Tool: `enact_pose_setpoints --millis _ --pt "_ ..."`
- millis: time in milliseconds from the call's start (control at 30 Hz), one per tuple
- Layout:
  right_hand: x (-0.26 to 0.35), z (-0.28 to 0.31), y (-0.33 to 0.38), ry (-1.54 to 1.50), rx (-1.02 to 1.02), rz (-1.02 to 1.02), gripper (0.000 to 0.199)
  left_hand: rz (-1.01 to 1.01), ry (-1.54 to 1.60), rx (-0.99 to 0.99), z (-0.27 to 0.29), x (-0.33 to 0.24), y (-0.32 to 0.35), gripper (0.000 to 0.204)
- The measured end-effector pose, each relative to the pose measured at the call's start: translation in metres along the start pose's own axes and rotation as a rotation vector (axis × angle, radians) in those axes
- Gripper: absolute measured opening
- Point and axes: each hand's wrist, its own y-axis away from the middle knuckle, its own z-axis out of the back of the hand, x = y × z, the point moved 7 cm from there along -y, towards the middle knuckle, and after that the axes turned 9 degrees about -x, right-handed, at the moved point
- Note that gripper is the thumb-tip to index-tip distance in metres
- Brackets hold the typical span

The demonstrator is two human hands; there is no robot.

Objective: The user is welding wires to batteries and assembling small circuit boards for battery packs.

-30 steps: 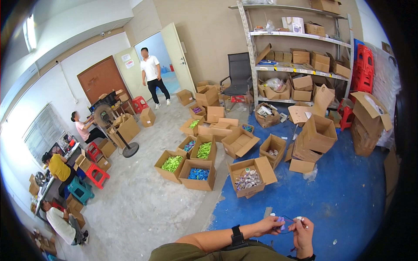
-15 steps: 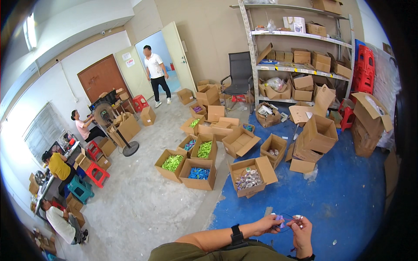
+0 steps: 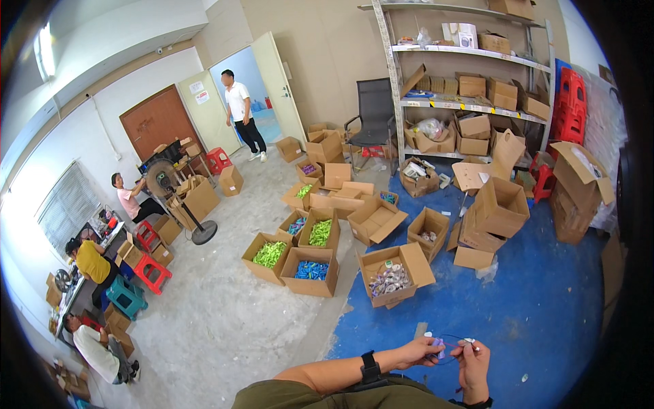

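My left hand [image 3: 417, 353], with a black band on its wrist, is closed round a small purple object [image 3: 439, 346] whose exact kind is too small to tell. A thin dark cord [image 3: 451, 337] loops from it toward my right hand [image 3: 474, 367]. The fingers of that hand are pinched on a small white piece [image 3: 470, 343] at the cord's end. Both hands are close together above the blue floor. Ahead of them stands an open carton [image 3: 390, 300] holding a jumble of small white and purple items.
Cartons of green pieces [image 3: 271, 255] and blue pieces [image 3: 312, 270] stand ahead on the left. A metal shelf [image 3: 470, 103] and stacked boxes [image 3: 501, 208] are at the right. A standing fan [image 3: 203, 232] and several seated people are at the left; one person [image 3: 240, 109] stands by the door.
My right hand has shifted slightly, with the white piece now showing at its fingertips. My left hand keeps its hold. The person by the door has turned a little.
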Motion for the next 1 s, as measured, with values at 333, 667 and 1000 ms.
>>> enact_pose_setpoints --millis 333,667,1000 --pt "0.004 0.011 -0.004 -0.031 -0.101 -0.019 0.014 -0.054 -0.228 0.021 0.01 0.007 -0.004 0.034" --pt "0.024 0.121 0.016 0.147 -0.416 0.057 0.014 -1.172 -0.158 -0.115 -0.017 -0.219 0.2 0.03" --pt "0.037 0.166 0.029 0.311 -0.464 0.084 0.017 -1.753 -0.113 0.165 -0.133 -0.23 0.362 0.029"
